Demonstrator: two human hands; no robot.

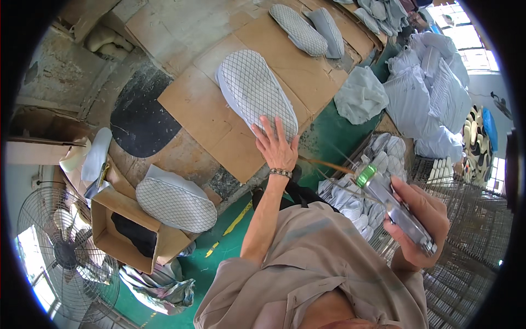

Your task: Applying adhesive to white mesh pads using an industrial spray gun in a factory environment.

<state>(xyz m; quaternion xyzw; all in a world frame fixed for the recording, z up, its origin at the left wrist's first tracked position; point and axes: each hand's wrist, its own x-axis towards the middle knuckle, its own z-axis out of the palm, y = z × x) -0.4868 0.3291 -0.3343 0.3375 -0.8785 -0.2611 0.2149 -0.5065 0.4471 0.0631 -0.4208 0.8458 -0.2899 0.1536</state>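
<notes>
My left hand, a beaded bracelet at its wrist, lies with fingers spread on the near end of a pale grey, sole-shaped piece with a dark diamond lattice. That piece rests on flattened cardboard. Off to the right, away from the bench, my right hand is closed around a silver metal tool with a green band near its front. A thin brownish streak runs from the tool's front toward my left wrist; I cannot make out the tool's exact kind.
Two similar pieces lie at the bench's far side. Another lattice piece sits by an open cardboard box. A wire-caged fan stands left. White sacks, a pile of pale pieces and a metal rack are right.
</notes>
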